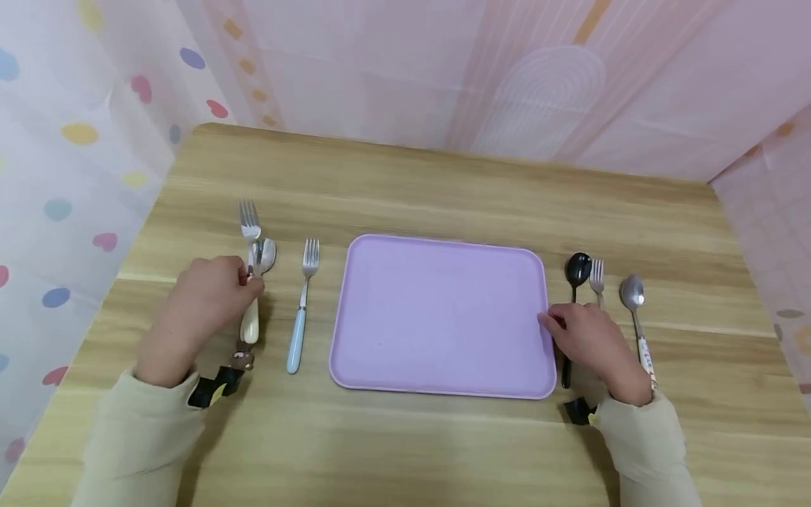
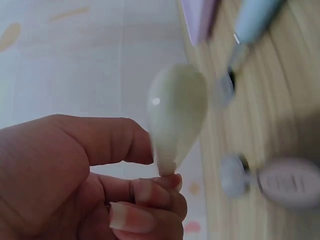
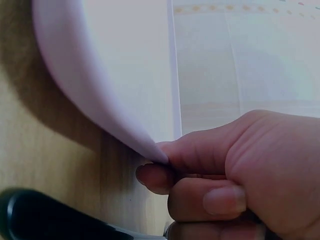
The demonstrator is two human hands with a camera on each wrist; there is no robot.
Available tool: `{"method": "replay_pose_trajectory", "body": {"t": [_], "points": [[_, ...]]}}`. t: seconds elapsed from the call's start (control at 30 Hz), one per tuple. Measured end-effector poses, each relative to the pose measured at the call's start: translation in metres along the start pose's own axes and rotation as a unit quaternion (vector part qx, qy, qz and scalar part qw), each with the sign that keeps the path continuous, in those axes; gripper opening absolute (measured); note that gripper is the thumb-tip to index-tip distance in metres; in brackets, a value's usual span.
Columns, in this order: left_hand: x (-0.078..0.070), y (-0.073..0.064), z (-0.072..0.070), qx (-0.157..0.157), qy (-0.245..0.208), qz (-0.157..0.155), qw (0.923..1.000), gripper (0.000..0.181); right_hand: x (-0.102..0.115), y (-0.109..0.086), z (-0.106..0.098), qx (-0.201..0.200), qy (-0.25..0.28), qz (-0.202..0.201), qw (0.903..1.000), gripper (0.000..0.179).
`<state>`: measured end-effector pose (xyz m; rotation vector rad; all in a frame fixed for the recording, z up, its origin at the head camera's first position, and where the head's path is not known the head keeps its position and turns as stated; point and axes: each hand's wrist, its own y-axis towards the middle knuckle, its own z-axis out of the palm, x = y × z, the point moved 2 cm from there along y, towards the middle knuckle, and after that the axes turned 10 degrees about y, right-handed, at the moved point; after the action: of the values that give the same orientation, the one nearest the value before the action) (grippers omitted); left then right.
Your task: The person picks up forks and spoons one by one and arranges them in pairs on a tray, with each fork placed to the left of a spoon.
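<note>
My left hand (image 1: 203,303) pinches a fork (image 1: 250,327) by its cream handle, tines pointing to the back of the table. In the left wrist view, the fork's rounded cream handle end (image 2: 177,110) rises from between thumb and fingers. Beside that fork lies a spoon (image 1: 266,255) with a brown bear-shaped handle end (image 1: 242,356), its middle partly hidden. On the right, my right hand (image 1: 586,338) pinches the right rim of a lilac tray (image 1: 443,317). The right wrist view has the tray's rim (image 3: 115,117) between thumb and forefinger.
A blue-handled fork (image 1: 298,331) lies left of the tray. Right of it are a black spoon (image 1: 578,269), a small fork (image 1: 597,273) partly behind my hand, and a spoon with a patterned handle (image 1: 632,292). Patterned curtains (image 1: 380,70) hang behind the wooden table (image 1: 405,451).
</note>
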<state>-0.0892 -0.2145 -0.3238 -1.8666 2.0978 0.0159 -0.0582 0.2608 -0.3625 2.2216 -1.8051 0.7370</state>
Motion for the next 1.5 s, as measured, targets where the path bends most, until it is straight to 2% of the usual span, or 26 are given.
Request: {"method": "replay_pose_trajectory", "body": {"t": [0.23,0.6,0.7,0.87,1.03,1.23,1.5], "points": [[-0.031,0.004,-0.002,-0.018,-0.010,0.010,0.9997,0.033,0.002,0.003,0.003,-0.002,0.007,0.002,1.0000,0.033],[-0.071,0.011,0.005,-0.017,-0.035,0.041,0.9984,0.029,0.002,0.006,-0.002,0.003,0.013,0.006,0.9999,0.032],[-0.080,0.011,0.009,-0.010,-0.034,0.041,0.9985,0.029,0.001,0.007,-0.003,0.002,0.011,0.004,0.9999,0.030],[-0.094,0.014,0.020,0.021,-0.025,0.024,0.9992,0.028,0.000,0.009,-0.003,0.003,0.007,-0.002,1.0000,0.030],[-0.102,0.021,0.031,0.034,-0.017,0.027,0.9989,0.027,-0.001,0.012,-0.003,-0.005,0.005,-0.004,1.0000,0.031],[-0.104,0.025,0.044,0.060,-0.002,0.025,0.9979,0.028,0.001,0.016,0.000,-0.005,0.011,-0.012,0.9999,0.031],[-0.107,0.026,0.052,0.083,0.018,0.018,0.9962,0.029,0.000,0.016,0.000,-0.003,0.022,-0.010,0.9997,0.033]]}}
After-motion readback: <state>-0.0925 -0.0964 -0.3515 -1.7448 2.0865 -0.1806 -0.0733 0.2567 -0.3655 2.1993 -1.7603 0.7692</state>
